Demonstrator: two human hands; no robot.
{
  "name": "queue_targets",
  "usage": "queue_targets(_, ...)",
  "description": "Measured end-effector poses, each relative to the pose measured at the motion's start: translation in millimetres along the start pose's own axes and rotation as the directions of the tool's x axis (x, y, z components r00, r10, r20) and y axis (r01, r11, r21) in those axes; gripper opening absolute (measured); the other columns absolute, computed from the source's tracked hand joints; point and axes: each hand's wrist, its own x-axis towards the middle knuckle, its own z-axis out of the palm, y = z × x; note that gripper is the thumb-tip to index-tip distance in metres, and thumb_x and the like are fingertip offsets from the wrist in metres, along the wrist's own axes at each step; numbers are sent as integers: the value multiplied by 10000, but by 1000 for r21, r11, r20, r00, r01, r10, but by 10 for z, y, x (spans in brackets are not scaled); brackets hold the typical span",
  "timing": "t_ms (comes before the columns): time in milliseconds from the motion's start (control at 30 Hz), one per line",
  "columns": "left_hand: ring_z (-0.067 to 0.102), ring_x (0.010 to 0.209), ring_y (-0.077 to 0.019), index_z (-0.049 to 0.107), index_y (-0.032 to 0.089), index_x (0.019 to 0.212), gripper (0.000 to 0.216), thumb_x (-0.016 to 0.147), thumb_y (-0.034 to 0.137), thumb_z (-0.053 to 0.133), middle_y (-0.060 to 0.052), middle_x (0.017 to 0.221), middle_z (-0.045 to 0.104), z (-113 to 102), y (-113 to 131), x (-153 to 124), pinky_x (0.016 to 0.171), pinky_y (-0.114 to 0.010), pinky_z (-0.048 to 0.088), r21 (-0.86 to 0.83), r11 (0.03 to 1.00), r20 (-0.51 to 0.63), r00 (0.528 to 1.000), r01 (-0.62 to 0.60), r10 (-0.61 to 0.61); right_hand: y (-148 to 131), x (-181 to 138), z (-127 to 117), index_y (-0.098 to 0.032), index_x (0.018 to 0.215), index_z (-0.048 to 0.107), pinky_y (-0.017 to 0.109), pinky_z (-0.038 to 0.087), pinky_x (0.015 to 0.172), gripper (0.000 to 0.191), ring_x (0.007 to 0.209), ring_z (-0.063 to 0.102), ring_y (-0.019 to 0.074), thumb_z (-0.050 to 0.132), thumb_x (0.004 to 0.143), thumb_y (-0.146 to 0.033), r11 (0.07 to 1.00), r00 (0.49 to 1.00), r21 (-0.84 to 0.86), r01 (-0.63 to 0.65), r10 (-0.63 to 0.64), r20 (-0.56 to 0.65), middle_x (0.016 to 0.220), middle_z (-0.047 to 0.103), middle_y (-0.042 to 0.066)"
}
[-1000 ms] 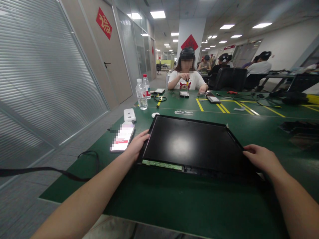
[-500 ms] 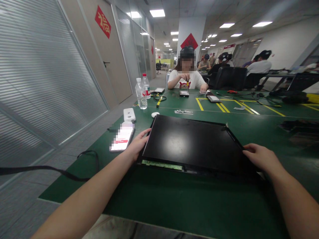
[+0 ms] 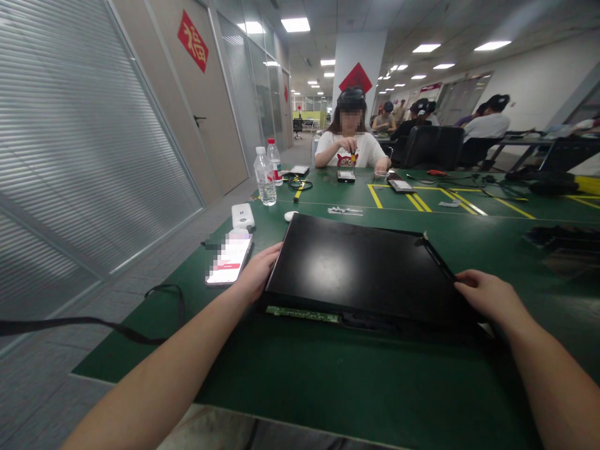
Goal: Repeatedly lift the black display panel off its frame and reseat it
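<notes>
A flat black display panel [image 3: 347, 269] lies at a slant over a dark frame on the green table [image 3: 356, 387], light glaring off its face. Along its near edge shows a strip of green circuit board [image 3: 304, 314]. My left hand [image 3: 259, 272] is closed on the panel's left edge, its fingertips partly hidden by it. On the opposite side, my right hand [image 3: 487, 299] pinches the right edge of the dark frame between thumb and fingers. A black rim [image 3: 438, 257] with a small pale tab at its far corner runs along that side.
To the left lie a lit phone [image 3: 230, 259], a white power bank [image 3: 242, 216] and a white earbud case [image 3: 290, 216]. Behind them stand two water bottles [image 3: 266, 178]. Across the table a person [image 3: 351, 147] works on a small drive [image 3: 345, 177]. Cables [image 3: 487, 181] lie at the far right.
The panel's near edge has risen slightly at the left, and more black material shows beneath it beside the circuit board. My left hand has shifted a little with it; my right hand barely moves.
</notes>
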Motion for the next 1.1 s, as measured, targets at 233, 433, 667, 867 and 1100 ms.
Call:
queue_targets(233, 863, 941, -262, 817, 127, 1368, 425, 952, 171, 745, -117, 1104, 898, -44, -40, 26, 745, -290, 679, -75, 996, 65, 997, -37, 42, -2, -8, 1, -260, 1023, 826, 391, 586, 734, 325, 805, 767, 298, 617, 839, -429, 999, 999, 34, -30, 29, 18, 906, 823, 91)
queue_targets(433, 856, 1053, -300, 780, 170, 1441, 635, 815, 131, 885, -119, 1209, 885, -146, -94, 54, 878, -343, 687, 12, 995, 154, 983, -98, 95, 31, 8, 23, -274, 950, 808, 386, 573, 716, 253, 766, 762, 288, 646, 831, -427, 998, 1000, 55, 14, -13, -13, 852, 818, 78)
queue_targets(667, 855, 1049, -304, 777, 184, 1456, 660, 809, 174, 909, -116, 1194, 886, -192, -127, 117, 877, -350, 687, 37, 993, 166, 980, -116, 109, -16, -31, 13, -253, 983, 820, 406, 571, 793, 287, 911, 780, 316, 636, 823, -406, 999, 999, 44, 16, -15, -32, 963, 838, 107)
queue_targets(867, 859, 1022, -299, 775, 174, 1461, 660, 811, 141, 884, -114, 1163, 892, -187, -128, 136, 843, -335, 685, 38, 994, 141, 985, -100, 94, -79, -68, -57, -248, 1011, 828, 397, 561, 823, 286, 945, 774, 315, 648, 851, -403, 999, 1000, 43, 0, 0, 21, 997, 830, 121)
queue_targets(1100, 865, 1008, -302, 781, 197, 1445, 642, 813, 148, 882, -100, 1172, 892, -192, -111, 118, 838, -357, 700, 51, 995, 151, 985, -91, 83, -116, -109, -64, -230, 1026, 820, 377, 550, 831, 284, 972, 777, 308, 624, 890, -385, 999, 1000, 31, 7, -8, 28, 1030, 837, 127)
